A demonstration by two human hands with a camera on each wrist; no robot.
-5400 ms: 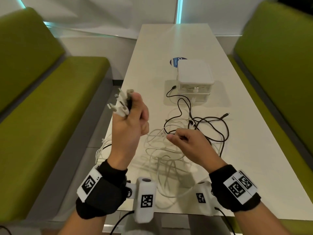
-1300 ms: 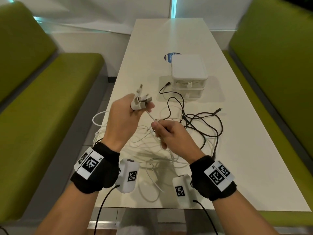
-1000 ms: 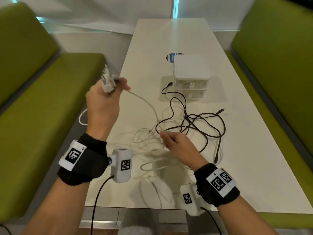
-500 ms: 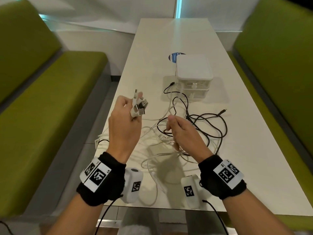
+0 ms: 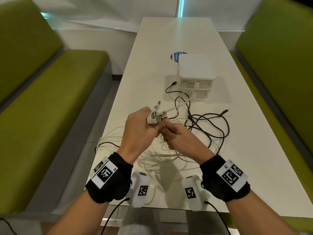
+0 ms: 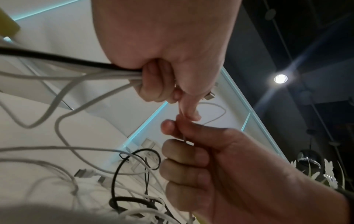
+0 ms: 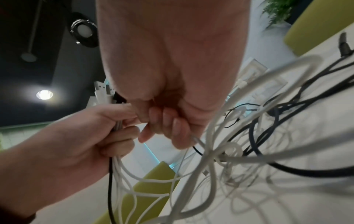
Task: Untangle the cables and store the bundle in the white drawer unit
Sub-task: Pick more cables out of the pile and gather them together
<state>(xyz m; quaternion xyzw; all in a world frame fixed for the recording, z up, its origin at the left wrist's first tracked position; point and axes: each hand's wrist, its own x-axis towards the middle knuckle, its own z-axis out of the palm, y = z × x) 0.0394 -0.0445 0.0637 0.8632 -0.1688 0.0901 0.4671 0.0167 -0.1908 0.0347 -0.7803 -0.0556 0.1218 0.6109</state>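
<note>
My left hand (image 5: 140,129) grips a bunch of cable ends, with white plugs (image 5: 155,116) sticking up out of the fist. In the left wrist view its fingers (image 6: 153,84) curl round several white cables and one black one. My right hand (image 5: 176,136) is right next to it, pinching a thin white cable (image 6: 184,136) between thumb and fingers. A tangle of white cables (image 5: 162,155) and black cables (image 5: 208,126) lies on the table beneath and to the right. The white drawer unit (image 5: 194,75) stands farther back, both drawers closed as far as I can see.
The long white table (image 5: 254,150) runs away from me between two green benches (image 5: 50,102), (image 5: 279,65). A blue round sticker (image 5: 175,56) lies behind the drawer unit. Some cables hang over the table's left edge (image 5: 101,141).
My left hand swung out to the left, drawing a white cable out, then came back. Both hands have now met above the tangle, and the right hand has taken hold of a thin white cable.
</note>
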